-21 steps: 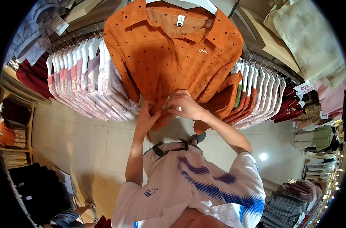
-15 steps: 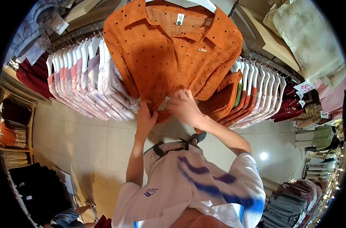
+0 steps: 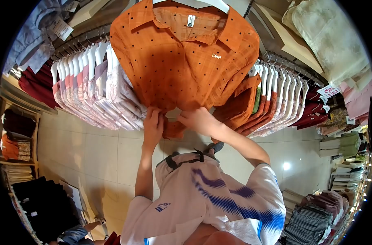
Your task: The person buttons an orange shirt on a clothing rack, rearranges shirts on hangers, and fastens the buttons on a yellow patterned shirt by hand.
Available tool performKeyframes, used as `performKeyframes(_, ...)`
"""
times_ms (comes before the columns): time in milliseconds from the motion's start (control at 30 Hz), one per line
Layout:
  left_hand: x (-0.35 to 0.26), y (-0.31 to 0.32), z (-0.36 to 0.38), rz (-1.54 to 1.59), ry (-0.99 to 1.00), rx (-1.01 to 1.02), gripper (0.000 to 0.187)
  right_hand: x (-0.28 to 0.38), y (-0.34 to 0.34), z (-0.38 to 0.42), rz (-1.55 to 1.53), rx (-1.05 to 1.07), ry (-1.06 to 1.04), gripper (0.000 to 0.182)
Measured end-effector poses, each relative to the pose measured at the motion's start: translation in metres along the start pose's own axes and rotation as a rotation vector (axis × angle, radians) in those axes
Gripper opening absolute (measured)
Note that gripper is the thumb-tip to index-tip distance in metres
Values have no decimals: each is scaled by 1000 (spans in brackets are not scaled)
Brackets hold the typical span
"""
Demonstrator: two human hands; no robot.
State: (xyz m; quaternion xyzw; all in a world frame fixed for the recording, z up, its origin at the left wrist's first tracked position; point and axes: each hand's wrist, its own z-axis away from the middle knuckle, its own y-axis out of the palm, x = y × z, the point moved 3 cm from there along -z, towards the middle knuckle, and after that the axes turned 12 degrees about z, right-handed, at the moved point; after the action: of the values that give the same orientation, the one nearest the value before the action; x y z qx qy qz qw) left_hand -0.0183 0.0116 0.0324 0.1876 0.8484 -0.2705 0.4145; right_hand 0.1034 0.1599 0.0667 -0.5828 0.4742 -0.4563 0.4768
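We find the orange shirt [image 3: 165,61] just beyond the fingers, its lower edge clamped by the left hand [image 3: 153,124] and the right hand [image 3: 200,121], apparently to steady the cloth. Farther beyond, a white hanger [image 3: 212,3] supports its shoulders. Chest lettering [image 3: 216,56] begins "D"; the remainder we cannot confirm. The collar label [image 3: 191,21] is illegible. Patterned garments [image 3: 122,98] hang left of the fingers.

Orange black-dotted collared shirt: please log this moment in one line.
shirt: on white hanger; left hand: holding lower front; right hand: likewise
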Motion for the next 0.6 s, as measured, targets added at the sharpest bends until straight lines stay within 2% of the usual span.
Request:
performKeyframes(67, -1, 1, -1, -82, 46, 25, 14, 8, 16, -1, 371, -85, -86, 15)
performKeyframes(100, 2, 4, 0, -81, 45, 26, 14, 12, 22, -2, 371, -84, -85, 15)
performKeyframes(167, 13, 15, 2, -13, -48, 114, 13, 27, 38, -6, 512, 28, -220, 8)
performKeyframes(200, 11, 17, 0, -12, -46, 116, 13, 32, 50, -8, 514, 28, -217, 8)
performKeyframes(267, 7, 20, -3, 28, -45, 164, 12, 45, 70, -11, 433, -15, -346, 6)
performKeyframes(333, 8, 17, -2, 6, -39, 149, 12, 43, 58, -18, 312, 9, -360, 8)
performKeyframes(433, 11, 12, 1, -28, -31, 114, 12, 37, 50, -21, 448, 14, -337, 15)
performKeyframes(500, 15, 8, 3, -41, -28, 99, 11, 31, 57, -23, 403, 29, -181, 21)
performKeyframes(533, 19, 6, 4, 3, -45, 89, 10, 30, 56, -23, 404, 31, -187, 21)
performKeyframes(600, 19, 2, 7, 48, -67, 74, 8, 25, 50, -24, 208, 64, -178, 28)
